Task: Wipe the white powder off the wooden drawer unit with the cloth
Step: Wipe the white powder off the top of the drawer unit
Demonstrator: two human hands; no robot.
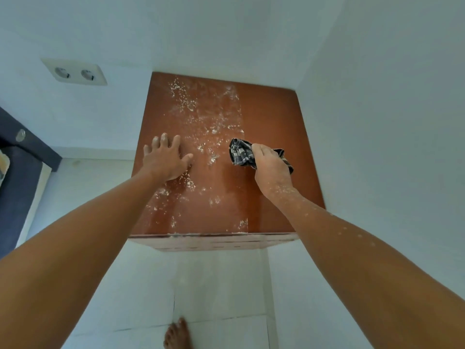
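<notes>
Head: right hand (pixel 271 165) gripping cloth (pixel 240 153)

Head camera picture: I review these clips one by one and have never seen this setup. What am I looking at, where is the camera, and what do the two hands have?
There is no machine here. A person wears one wide-angle camera on the head, so you look down along both bare arms. Below is the brown top of a wooden drawer unit set in a white corner, with white powder scattered over its left and middle parts; the right strip looks mostly clean. The right hand grips a bunched dark checked cloth on the top. The left hand holds nothing and rests flat on the wood, fingers spread. A double wall socket is on the wall to the left, and a bare foot shows on the tiled floor.
</notes>
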